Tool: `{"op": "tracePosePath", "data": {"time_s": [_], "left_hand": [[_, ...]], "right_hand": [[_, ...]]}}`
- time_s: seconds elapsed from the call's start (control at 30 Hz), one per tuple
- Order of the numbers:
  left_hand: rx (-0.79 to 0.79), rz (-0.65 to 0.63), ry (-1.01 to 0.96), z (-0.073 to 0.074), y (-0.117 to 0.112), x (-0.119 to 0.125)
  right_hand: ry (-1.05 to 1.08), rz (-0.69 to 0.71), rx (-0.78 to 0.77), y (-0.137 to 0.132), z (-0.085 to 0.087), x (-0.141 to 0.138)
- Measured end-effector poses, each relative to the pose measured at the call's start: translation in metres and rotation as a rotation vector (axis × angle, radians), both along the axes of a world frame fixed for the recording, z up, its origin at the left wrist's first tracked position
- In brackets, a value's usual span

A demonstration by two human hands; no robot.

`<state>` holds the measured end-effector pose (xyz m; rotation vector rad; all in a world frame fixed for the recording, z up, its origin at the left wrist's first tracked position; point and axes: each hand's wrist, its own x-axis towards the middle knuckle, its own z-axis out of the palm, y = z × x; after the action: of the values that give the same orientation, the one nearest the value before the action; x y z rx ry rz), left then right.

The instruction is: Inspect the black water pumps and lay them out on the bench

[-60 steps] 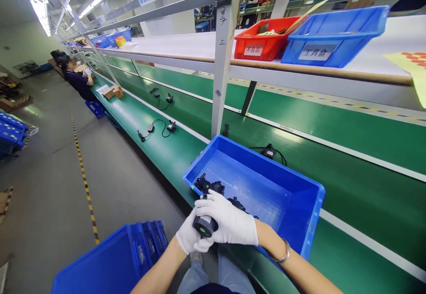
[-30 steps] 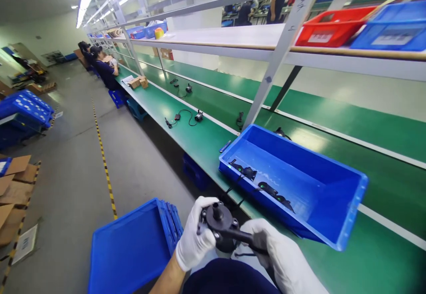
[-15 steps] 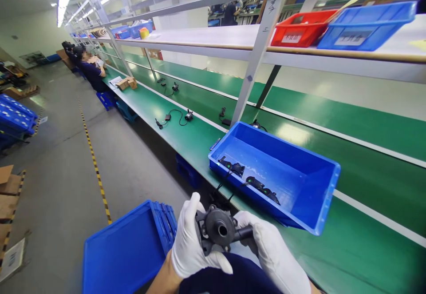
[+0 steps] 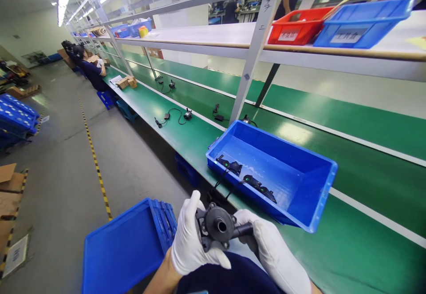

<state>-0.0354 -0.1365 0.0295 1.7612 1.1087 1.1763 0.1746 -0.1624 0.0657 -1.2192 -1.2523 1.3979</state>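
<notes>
Both my hands wear white gloves and hold one black plastic pump part (image 4: pixel 218 226) over my lap. My left hand (image 4: pixel 190 242) grips its round body from the left. My right hand (image 4: pixel 271 253) is closed round its side spout on the right. The round opening in the part faces me. Just beyond, a blue bin (image 4: pixel 309 196) sits tilted on the green bench edge, with a few more black pump parts (image 4: pixel 248 176) and their wires inside.
A stack of blue bins (image 4: pixel 129 245) stands on the floor to my left. Wired pump units (image 4: pixel 176 116) lie further along the green bench (image 4: pixel 353 240). A red bin (image 4: pixel 293 29) and a blue bin (image 4: pixel 362 25) rest on the upper shelf. People sit working far down the line (image 4: pixel 91 69).
I lifted the pump part out of the blue bin to my lap and turned it so its round opening faces me. My view shifted slightly.
</notes>
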Motion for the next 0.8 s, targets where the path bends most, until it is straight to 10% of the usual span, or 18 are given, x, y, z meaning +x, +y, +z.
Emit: {"op": "tracePosePath", "data": {"time_s": [0.8], "left_hand": [[0.058,-0.050,0.048,0.002,-0.009,0.007]], "right_hand": [[-0.092,0.030,0.063,-0.014,0.001,0.013]]}}
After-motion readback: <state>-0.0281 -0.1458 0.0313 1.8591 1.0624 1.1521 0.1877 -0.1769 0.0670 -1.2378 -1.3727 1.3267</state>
